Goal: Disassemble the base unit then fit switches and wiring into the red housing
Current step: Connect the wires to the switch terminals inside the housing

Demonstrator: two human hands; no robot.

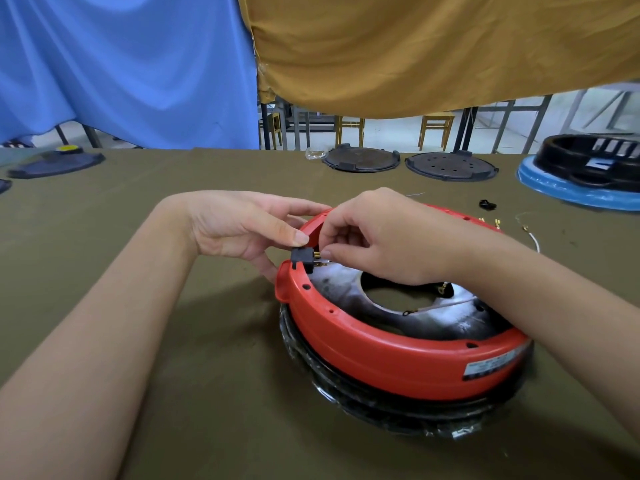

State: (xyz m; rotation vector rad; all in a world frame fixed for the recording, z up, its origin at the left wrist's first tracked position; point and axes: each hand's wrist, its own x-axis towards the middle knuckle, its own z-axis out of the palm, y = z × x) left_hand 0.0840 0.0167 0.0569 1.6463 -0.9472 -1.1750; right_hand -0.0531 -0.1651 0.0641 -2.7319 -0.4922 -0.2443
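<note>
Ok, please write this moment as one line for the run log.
step: fitting small black switch with brass pins into round red plastic housing rim | left hand: pinches switch | right hand: fingertips at pins | surface: olive cloth table

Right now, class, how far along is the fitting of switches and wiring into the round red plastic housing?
Done: two dark round base plates lie apart on the olive cloth. In hand: the left hand and right hand seat a small black switch at the round red plastic housing rim. Left: loose brass-tipped wires beside it.

Two dark round plates (361, 160) (451, 166), wooden stools (437, 128) beyond
</note>
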